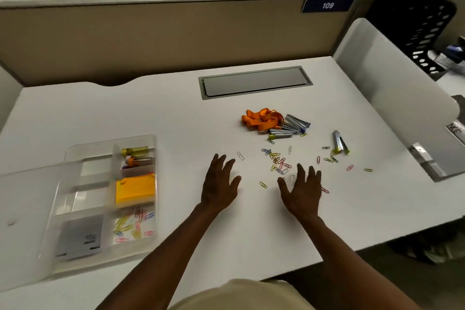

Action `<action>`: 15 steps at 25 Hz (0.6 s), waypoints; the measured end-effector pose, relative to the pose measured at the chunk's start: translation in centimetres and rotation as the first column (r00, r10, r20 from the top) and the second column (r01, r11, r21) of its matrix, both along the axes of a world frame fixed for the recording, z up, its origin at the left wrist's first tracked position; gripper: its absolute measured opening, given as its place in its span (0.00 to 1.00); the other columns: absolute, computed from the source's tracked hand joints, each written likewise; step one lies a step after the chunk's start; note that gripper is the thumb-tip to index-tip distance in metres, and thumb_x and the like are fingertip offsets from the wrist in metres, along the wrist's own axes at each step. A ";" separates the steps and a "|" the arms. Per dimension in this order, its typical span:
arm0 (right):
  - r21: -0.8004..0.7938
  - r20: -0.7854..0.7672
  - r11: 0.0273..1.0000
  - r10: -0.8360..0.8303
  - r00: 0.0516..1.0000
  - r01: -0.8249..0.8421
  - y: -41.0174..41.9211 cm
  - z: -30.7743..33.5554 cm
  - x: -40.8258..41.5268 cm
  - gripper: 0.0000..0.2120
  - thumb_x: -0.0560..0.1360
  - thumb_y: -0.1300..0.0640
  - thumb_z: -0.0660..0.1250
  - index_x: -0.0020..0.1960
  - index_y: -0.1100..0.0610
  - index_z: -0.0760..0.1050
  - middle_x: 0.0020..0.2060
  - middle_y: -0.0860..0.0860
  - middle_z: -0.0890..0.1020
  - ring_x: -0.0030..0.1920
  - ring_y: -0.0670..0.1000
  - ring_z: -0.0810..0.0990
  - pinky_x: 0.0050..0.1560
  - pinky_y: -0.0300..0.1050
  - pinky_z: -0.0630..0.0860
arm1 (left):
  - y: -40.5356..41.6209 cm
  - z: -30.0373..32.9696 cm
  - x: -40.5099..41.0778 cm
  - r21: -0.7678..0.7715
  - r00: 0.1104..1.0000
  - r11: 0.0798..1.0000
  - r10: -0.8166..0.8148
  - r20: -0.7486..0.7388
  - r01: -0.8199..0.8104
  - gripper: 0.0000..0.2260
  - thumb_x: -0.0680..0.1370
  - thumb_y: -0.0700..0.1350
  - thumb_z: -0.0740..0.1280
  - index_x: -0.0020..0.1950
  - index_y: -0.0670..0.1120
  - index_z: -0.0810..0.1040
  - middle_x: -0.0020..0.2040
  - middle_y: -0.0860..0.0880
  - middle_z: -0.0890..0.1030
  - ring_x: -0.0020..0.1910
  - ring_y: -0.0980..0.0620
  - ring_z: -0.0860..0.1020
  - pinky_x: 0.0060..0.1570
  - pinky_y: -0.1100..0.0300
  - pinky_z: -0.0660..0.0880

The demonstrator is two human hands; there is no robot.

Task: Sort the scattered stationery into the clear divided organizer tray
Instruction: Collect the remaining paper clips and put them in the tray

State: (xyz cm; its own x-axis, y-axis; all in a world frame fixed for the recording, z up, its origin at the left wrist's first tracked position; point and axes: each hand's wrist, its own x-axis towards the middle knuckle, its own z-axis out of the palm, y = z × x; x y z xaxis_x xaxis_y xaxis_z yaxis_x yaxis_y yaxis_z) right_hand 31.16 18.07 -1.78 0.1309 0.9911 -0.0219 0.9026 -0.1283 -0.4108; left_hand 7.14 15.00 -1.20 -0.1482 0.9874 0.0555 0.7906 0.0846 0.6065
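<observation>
Clear plastic walls mark off the organizer tray [75, 153] at the tabletop's [156, 113] left edge, its right-hand compartments already holding orange sticky notes [135, 188] and a first batch of paper clips [133, 225]. Seen from the head camera, the left hand [219, 185] and right hand [303, 191] lie flat, fingers spread, holding nothing, flanking the near edge of the loose paper clips [279, 162], apparently poised to rake them together. Beyond lie an orange lanyard [261, 119] and staple strips [295, 122], with more staples [339, 142] well apart to the right, all unsorted.
</observation>
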 end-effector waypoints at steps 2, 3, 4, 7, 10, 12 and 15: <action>-0.128 0.072 0.991 -0.035 0.997 0.044 -0.1 -1.1 2.3 0.40 0.76 0.34 0.58 0.79 0.55 0.52 0.78 0.64 0.52 0.78 0.66 0.45 0.75 0.64 0.51 | 1.2 -0.8 1.3 -0.081 0.995 0.994 -0.081 -0.064 0.075 0.28 0.80 0.56 0.61 0.78 0.48 0.61 0.80 0.47 0.55 0.80 0.49 0.47 0.77 0.53 0.51; -0.169 0.093 0.985 -0.025 0.995 0.041 -0.3 -1.6 2.7 0.41 0.77 0.33 0.56 0.80 0.55 0.49 0.79 0.64 0.49 0.78 0.66 0.43 0.76 0.63 0.48 | 1.7 -1.0 1.8 -0.135 0.985 0.985 -0.123 -0.118 0.107 0.29 0.81 0.57 0.59 0.79 0.48 0.57 0.80 0.47 0.51 0.80 0.49 0.44 0.77 0.54 0.46; -0.194 0.104 0.980 -0.013 0.994 0.033 -0.4 -2.0 2.6 0.41 0.77 0.32 0.54 0.80 0.55 0.47 0.79 0.64 0.46 0.78 0.67 0.41 0.76 0.63 0.46 | 2.3 -1.2 2.3 -0.192 0.969 0.972 -0.168 -0.179 0.133 0.29 0.82 0.57 0.56 0.80 0.48 0.52 0.81 0.46 0.48 0.79 0.48 0.42 0.77 0.54 0.43; -0.210 0.074 0.977 -0.031 0.997 0.046 -0.3 -1.9 1.0 0.41 0.78 0.34 0.53 0.80 0.58 0.45 0.77 0.67 0.42 0.77 0.68 0.38 0.76 0.63 0.42 | 3.1 -1.8 4.1 -0.286 0.926 0.945 -0.240 -0.292 0.155 0.30 0.83 0.58 0.51 0.80 0.46 0.48 0.80 0.43 0.44 0.79 0.44 0.41 0.77 0.49 0.43; -0.232 0.061 0.972 -0.031 0.998 0.044 0.0 -2.0 0.0 0.41 0.79 0.35 0.49 0.80 0.62 0.45 0.76 0.70 0.41 0.77 0.69 0.37 0.76 0.64 0.42 | 2.8 -2.3 6.3 -0.271 0.915 0.946 -0.259 -0.309 0.177 0.30 0.83 0.55 0.52 0.79 0.41 0.50 0.80 0.43 0.48 0.79 0.43 0.44 0.77 0.47 0.44; -0.210 0.060 0.978 0.007 0.998 0.006 -0.1 -2.2 0.2 0.41 0.77 0.36 0.43 0.79 0.63 0.47 0.76 0.70 0.43 0.77 0.68 0.40 0.77 0.64 0.44 | 2.3 -2.5 7.7 -0.251 0.910 0.941 -0.296 -0.291 0.225 0.29 0.82 0.54 0.53 0.79 0.40 0.53 0.80 0.43 0.50 0.79 0.42 0.45 0.77 0.45 0.48; -0.069 0.023 0.961 0.269 0.963 -0.267 -0.2 -2.5 1.2 0.33 0.81 0.44 0.51 0.80 0.60 0.49 0.79 0.63 0.46 0.79 0.62 0.44 0.78 0.60 0.51 | 2.1 -2.4 8.6 -0.183 0.899 0.933 -0.349 -0.265 0.309 0.28 0.81 0.52 0.54 0.79 0.44 0.53 0.80 0.47 0.46 0.79 0.44 0.45 0.77 0.46 0.50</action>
